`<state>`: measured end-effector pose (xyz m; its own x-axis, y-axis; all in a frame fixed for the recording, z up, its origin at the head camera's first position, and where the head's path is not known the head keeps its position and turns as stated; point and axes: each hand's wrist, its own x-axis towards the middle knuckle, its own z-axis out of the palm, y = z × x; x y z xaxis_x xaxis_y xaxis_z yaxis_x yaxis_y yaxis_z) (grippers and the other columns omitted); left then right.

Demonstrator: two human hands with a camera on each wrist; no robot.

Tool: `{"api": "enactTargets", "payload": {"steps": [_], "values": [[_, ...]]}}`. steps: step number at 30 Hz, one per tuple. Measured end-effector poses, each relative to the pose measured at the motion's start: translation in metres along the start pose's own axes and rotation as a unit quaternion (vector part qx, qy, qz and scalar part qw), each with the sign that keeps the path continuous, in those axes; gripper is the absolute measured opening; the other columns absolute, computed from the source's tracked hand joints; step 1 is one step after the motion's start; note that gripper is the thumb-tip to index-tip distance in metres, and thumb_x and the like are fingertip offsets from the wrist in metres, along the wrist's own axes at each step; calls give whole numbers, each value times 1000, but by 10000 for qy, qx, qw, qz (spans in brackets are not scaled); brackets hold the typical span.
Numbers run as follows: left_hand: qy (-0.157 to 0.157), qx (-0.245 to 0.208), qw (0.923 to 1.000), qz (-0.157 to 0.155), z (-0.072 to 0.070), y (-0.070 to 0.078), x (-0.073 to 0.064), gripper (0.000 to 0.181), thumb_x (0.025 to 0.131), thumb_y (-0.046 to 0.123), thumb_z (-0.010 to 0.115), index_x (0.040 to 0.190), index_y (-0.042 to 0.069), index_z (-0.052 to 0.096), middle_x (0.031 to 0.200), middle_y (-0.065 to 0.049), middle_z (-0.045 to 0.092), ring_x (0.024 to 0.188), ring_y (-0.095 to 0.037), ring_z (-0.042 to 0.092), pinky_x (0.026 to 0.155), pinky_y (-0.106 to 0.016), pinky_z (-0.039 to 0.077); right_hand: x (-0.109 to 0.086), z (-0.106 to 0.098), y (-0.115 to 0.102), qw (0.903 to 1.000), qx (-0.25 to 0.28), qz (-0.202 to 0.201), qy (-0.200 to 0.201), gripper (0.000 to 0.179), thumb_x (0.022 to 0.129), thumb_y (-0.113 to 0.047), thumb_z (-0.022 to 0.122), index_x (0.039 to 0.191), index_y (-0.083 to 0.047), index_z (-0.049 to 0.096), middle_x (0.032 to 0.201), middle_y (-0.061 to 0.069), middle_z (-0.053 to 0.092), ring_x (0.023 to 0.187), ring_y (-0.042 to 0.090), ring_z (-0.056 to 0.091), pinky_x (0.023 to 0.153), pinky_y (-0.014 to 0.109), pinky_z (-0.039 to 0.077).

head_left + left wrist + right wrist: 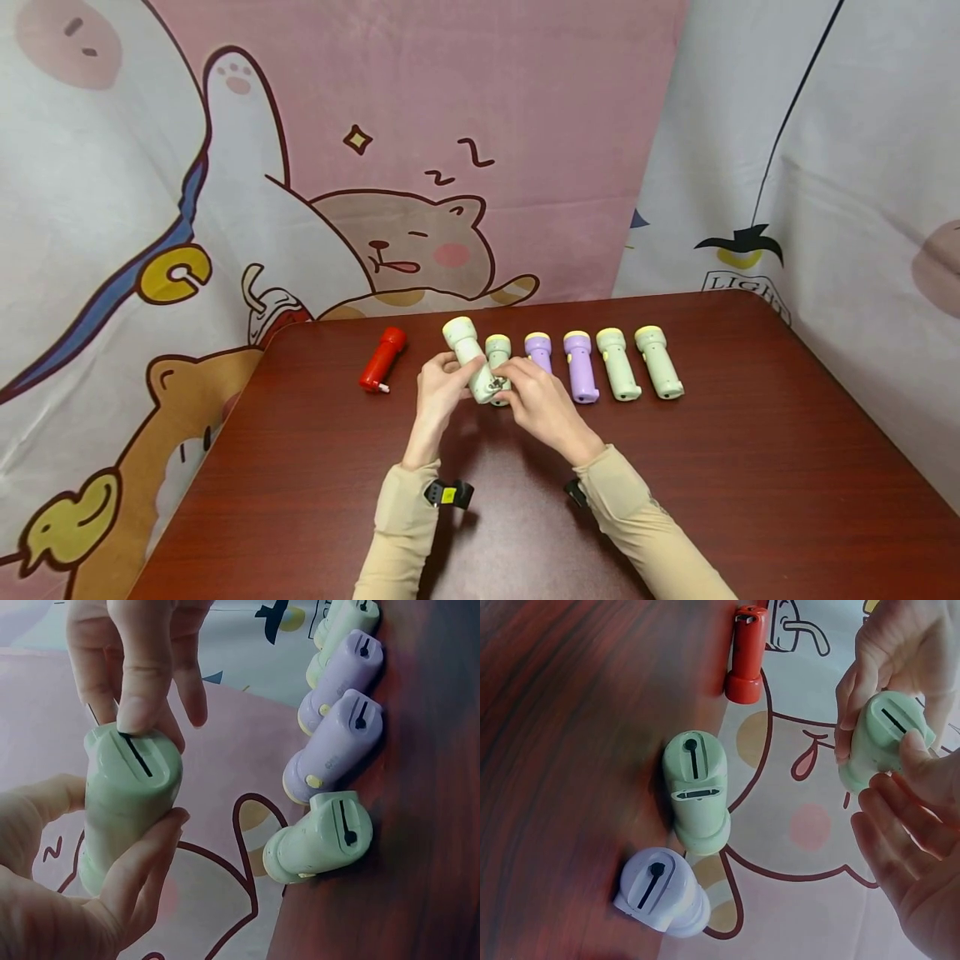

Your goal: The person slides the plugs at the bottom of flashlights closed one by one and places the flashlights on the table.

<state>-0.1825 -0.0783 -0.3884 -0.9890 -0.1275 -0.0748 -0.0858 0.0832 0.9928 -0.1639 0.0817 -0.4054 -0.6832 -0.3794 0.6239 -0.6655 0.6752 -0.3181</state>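
A light green flashlight (469,348) is held up off the table in my left hand (437,396), whose fingers and thumb wrap its barrel. Its slotted base end (146,761) faces me, tilted. At that end is my right hand (546,404); the thumb presses on the black slot in the right wrist view (911,754). The other fingers of that hand extend fairly straight beside the flashlight. Just behind, another green flashlight (697,787) lies on the table, partly hidden by my hands in the head view. A purple flashlight (538,350) lies behind my right fingers.
A red flashlight (382,360) lies apart on the left of the dark wooden table (750,467). Rightward, another purple flashlight (580,367) and two green flashlights (618,365) continue the row. Cartoon-printed cloth (570,150) hangs behind the table's far edge.
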Motion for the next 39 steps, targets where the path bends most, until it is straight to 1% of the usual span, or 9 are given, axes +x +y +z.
{"api": "enactTargets", "payload": {"steps": [5, 21, 39], "values": [[78, 117, 9999, 90, 3, 1, -1, 45, 81, 21, 73, 114, -6, 58, 104, -26, 68, 68, -14, 66, 61, -30, 58, 0, -1, -1, 9999, 52, 54, 87, 25, 76, -5, 77, 99, -6, 67, 95, 3, 67, 88, 15, 63, 73, 31, 53], [104, 61, 9999, 22, 5, 2, 0, 49, 80, 21, 74, 116, -7, 56, 105, -24, 68, 70, -13, 66, 61, -29, 58, 1, -2, -1, 9999, 32, 128, 51, 25, 77, -5, 76, 100, -5, 67, 95, 3, 67, 87, 15, 63, 73, 31, 53], [194, 114, 9997, 88, 5, 2, -1, 50, 79, 20, 75, 116, -7, 56, 104, -25, 68, 67, -13, 64, 59, -29, 57, 0, 1, -1, 9998, -76, -5, 193, 28, 73, -1, 77, 98, -4, 67, 94, 4, 67, 87, 17, 63, 72, 31, 53]]}}
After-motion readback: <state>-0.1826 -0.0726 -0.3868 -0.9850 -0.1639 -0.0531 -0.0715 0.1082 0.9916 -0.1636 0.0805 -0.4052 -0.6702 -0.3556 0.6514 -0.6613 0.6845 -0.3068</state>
